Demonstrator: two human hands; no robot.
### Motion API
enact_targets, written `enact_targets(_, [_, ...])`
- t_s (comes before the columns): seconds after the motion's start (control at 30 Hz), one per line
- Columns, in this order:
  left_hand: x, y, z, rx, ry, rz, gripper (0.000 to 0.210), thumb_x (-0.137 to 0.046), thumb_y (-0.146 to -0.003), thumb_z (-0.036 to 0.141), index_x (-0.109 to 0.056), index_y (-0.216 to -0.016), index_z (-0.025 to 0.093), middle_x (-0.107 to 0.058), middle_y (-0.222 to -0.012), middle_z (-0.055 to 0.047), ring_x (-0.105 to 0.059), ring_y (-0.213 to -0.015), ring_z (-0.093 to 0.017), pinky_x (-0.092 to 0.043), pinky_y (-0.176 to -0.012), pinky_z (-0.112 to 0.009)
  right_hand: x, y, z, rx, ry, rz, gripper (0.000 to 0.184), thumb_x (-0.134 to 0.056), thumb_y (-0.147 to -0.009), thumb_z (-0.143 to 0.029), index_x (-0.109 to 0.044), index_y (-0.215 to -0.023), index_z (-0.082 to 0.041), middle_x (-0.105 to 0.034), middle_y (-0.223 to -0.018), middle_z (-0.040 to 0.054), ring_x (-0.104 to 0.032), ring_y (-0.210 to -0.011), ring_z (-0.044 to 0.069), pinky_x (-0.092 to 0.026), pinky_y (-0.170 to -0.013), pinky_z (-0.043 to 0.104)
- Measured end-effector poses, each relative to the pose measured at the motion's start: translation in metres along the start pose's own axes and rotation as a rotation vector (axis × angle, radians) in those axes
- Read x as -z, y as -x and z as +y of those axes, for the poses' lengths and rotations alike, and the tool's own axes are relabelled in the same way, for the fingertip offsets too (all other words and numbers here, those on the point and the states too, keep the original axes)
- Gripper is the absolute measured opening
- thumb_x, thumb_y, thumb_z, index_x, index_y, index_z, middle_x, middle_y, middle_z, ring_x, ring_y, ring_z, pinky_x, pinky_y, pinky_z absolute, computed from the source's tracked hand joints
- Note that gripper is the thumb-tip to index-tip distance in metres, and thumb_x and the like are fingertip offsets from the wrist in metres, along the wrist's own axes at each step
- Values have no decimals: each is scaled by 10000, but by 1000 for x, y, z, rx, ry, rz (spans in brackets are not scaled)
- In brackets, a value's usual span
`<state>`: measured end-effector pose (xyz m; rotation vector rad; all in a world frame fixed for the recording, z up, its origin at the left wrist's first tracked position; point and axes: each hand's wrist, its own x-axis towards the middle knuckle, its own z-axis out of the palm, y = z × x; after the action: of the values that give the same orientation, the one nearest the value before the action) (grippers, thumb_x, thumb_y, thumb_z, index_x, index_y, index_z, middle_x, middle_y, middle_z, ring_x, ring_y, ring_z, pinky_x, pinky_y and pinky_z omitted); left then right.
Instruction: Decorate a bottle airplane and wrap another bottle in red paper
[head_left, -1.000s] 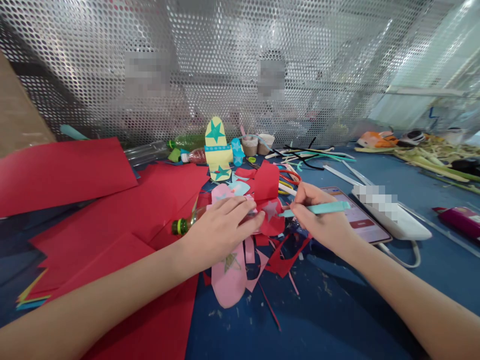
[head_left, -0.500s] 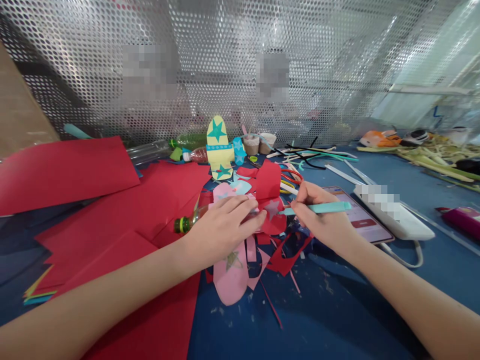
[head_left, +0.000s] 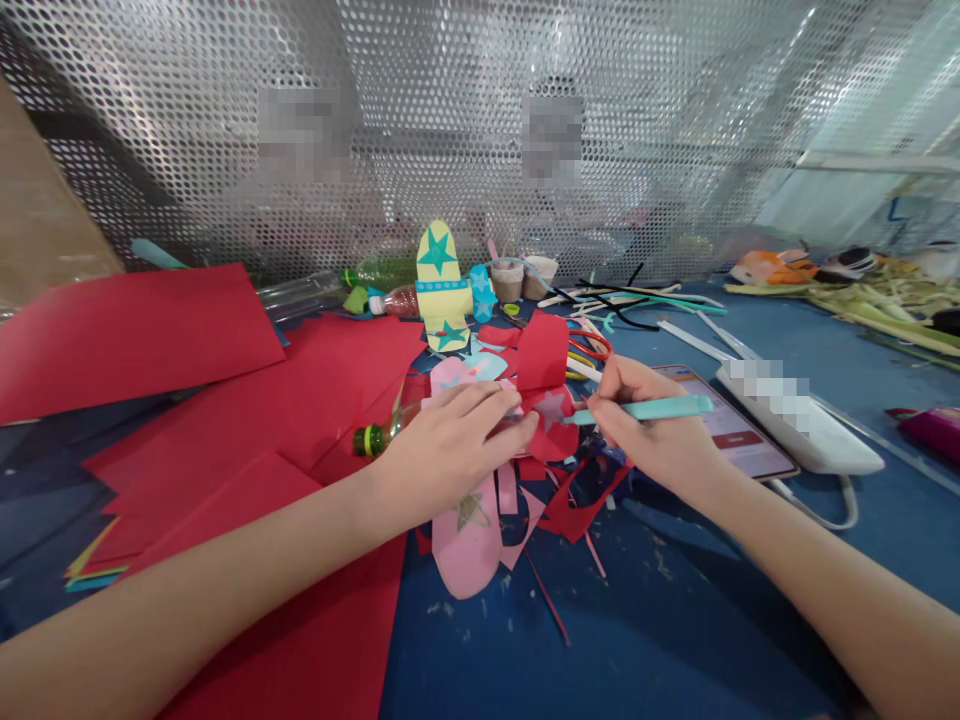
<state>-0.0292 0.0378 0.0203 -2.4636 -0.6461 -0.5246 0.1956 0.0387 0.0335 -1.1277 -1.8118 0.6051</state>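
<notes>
My left hand point(head_left: 442, 450) lies over a small plastic bottle point(head_left: 369, 440) with a green neck, its fingers curled down and hiding most of the body. Pink paper wings stick out on both sides; the nearer pink wing point(head_left: 465, 570) bears a gold star. At the bottle's right end are an upright red paper piece point(head_left: 543, 350) and a red paper piece point(head_left: 568, 440) with a silver star. My right hand point(head_left: 649, 425) pinches a light teal marker point(head_left: 675, 407), its tip at the silver star's edge. Whether the tip touches is too small to tell.
Red paper sheets point(head_left: 247, 400) spread across the left. Red and pink scraps point(head_left: 577, 515) lie below my hands. Behind stand a yellow paper plane point(head_left: 441, 305) and small cups point(head_left: 507, 281). Scissors point(head_left: 592, 343), a phone point(head_left: 750, 450) and a white power bank point(head_left: 810, 420) are to the right.
The whole view has shifted slightly, with everything a little further right and higher. Both hands keep the same hold, and the marker tip stays by the silver star.
</notes>
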Motion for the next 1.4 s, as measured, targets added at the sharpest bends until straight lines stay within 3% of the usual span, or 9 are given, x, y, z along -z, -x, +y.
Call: enact_targets(1.4, [0, 0, 0, -5, 1, 11, 406, -466, -789, -11, -544, -1160, 136, -605, -1088, -130, -555, -1065, -279, -512, -877, -416, 1, 1, 0, 25, 56, -9, 212, -482, -724, -141, -331, -609, -237, -345, -494, -88, -329, -455, 87, -306, -471, 235])
